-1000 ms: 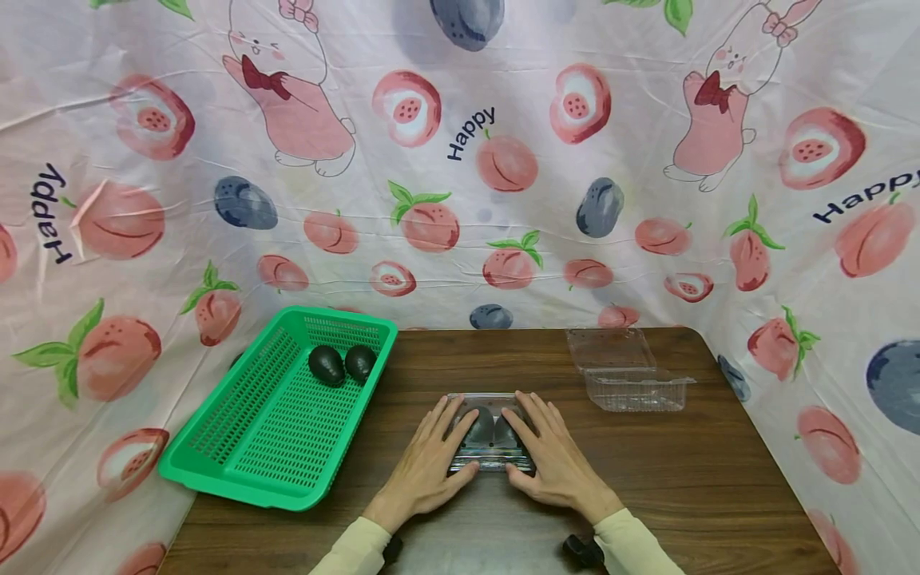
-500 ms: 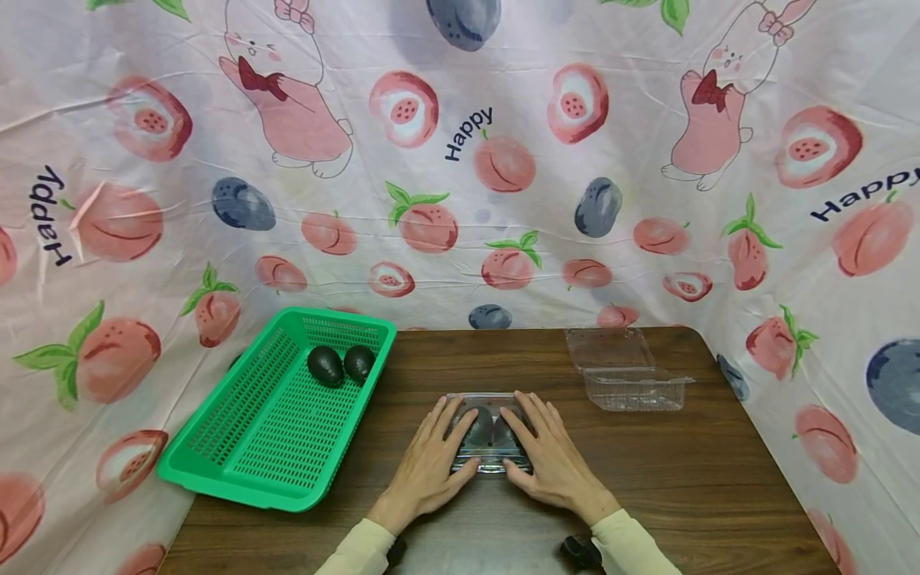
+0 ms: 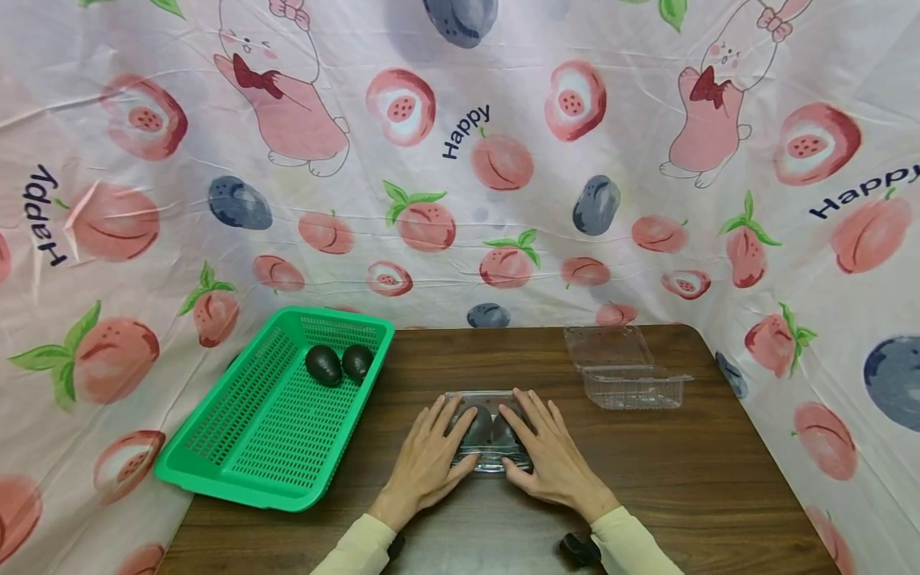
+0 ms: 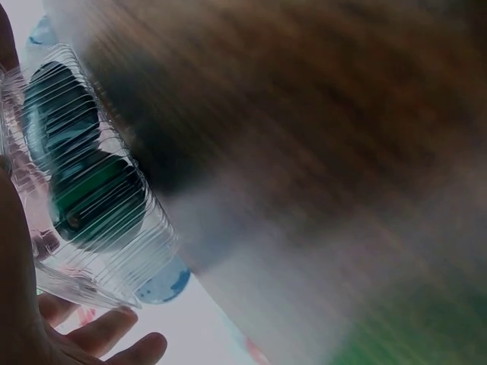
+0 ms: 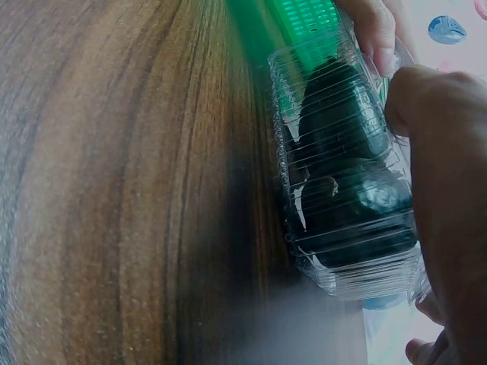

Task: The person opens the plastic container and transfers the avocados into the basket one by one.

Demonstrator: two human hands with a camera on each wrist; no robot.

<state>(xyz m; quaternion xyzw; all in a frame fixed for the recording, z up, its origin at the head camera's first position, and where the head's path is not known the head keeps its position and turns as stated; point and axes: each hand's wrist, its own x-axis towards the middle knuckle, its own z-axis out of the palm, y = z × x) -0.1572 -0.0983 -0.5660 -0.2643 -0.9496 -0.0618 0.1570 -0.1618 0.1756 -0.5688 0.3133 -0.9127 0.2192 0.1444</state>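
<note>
A closed clear plastic clamshell box sits on the table in front of the person, with two dark avocados inside. Across its left part lies my left hand, fingers spread and fairly straight, its thumb by the front edge. My right hand rests over the right part in the same way, thumb at the front edge too. Both wrist views look through the ribbed side of the box: the avocados lie side by side, and the left fingertips show past the box's end.
To the left stands a green perforated basket with two more dark avocados near its far right side. A second clear clamshell, lid up, is at the back right of the wooden table. Fruit-printed cloth hangs behind and at the sides.
Both hands stay on the box with hardly any movement. The whole head view shifts very slightly; basket and second clamshell stand as before.
</note>
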